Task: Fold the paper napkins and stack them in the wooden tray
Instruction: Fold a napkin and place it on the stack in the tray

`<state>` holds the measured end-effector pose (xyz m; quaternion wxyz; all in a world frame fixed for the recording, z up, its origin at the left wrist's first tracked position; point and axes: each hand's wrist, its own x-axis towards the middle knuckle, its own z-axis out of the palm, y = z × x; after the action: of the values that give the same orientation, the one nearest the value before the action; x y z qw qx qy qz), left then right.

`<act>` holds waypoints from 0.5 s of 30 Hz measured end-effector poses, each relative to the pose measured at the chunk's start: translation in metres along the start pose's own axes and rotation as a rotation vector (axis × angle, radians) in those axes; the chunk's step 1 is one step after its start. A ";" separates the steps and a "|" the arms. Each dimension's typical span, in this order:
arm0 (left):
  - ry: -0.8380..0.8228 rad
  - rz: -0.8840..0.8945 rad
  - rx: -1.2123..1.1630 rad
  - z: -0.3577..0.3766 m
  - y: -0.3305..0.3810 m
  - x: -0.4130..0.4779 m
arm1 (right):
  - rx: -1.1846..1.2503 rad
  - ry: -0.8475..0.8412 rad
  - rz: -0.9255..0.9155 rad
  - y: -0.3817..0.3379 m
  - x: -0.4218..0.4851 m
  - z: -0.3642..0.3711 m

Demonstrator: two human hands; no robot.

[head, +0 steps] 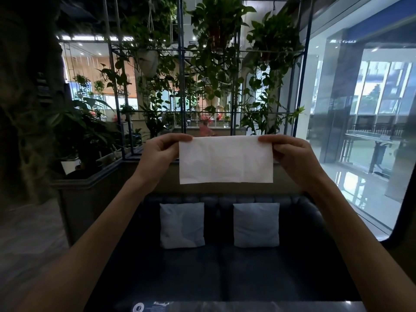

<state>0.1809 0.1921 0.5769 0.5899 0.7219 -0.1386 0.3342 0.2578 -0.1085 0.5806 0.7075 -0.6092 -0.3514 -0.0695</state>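
Observation:
A white paper napkin (pixel 226 159) hangs flat in the air in front of me as a wide rectangle. My left hand (pixel 160 157) pinches its top left corner and my right hand (pixel 292 157) pinches its top right corner, both arms stretched forward at about the same height. The napkin's lower edge hangs free. No wooden tray shows in the head view.
A dark sofa (pixel 220 262) with two pale blue cushions (pixel 182 225) stands below the napkin. Behind it a metal frame with hanging plants (pixel 216 64) rises. A glass wall (pixel 360 131) runs along the right. A dark glossy table edge (pixel 247 306) shows at the bottom.

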 end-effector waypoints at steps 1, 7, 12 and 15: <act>-0.003 -0.013 -0.004 0.000 0.000 0.000 | 0.000 -0.009 0.005 0.000 0.000 0.000; -0.014 -0.106 0.016 -0.003 0.003 0.001 | -0.375 0.088 -0.164 -0.002 -0.001 0.013; -0.062 0.139 0.517 0.015 0.004 -0.010 | -0.773 -0.044 -0.278 -0.025 0.015 0.026; -0.328 0.033 0.451 0.040 0.005 -0.014 | -0.962 -0.303 -0.232 -0.047 0.026 0.042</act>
<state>0.1798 0.1503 0.5686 0.3787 0.8770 -0.1660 0.2448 0.2354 -0.0736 0.6344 0.2760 -0.8259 -0.4434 -0.2124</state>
